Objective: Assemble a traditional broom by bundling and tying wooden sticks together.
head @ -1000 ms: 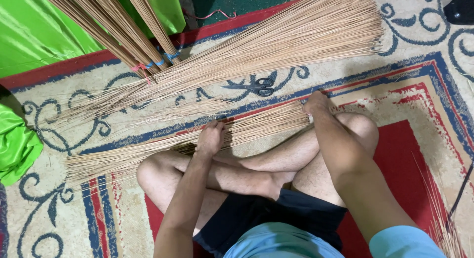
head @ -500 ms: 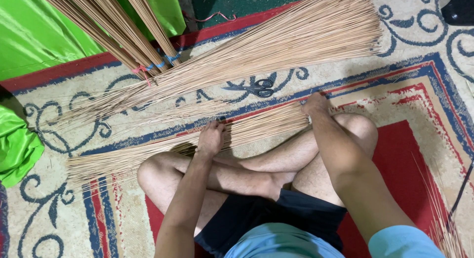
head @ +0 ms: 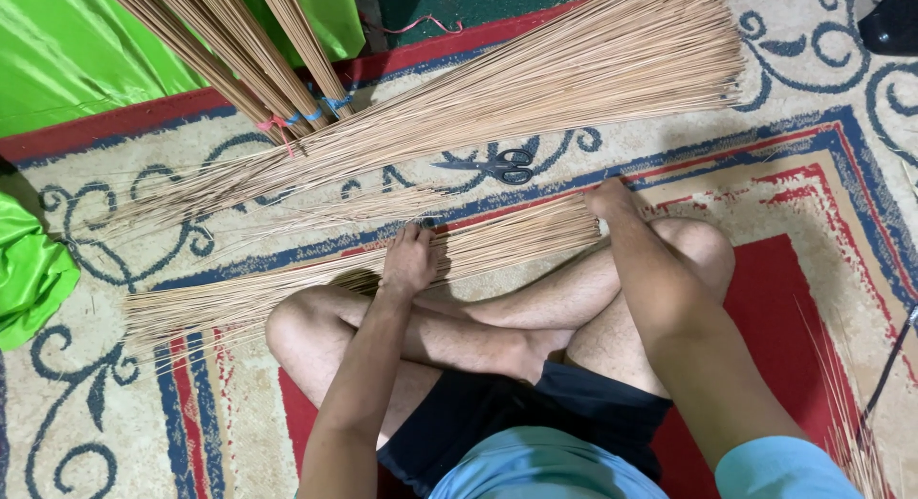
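l hand [head: 409,260] + r hand [head: 612,198] pressed flat on stick bundle [head: 382,270] across lap — pins sticks to carpet [head: 813,174]; neither grip pinching.

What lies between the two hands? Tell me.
In the head view, a bundle of thin tan sticks spans the carpet from left hand to right hand; both rest on it.

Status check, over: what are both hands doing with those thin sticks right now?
Left hand and right hand both pressing on the near stick bundle across the rug. Big stick pile and black scissors just beyond; nothing blocking.
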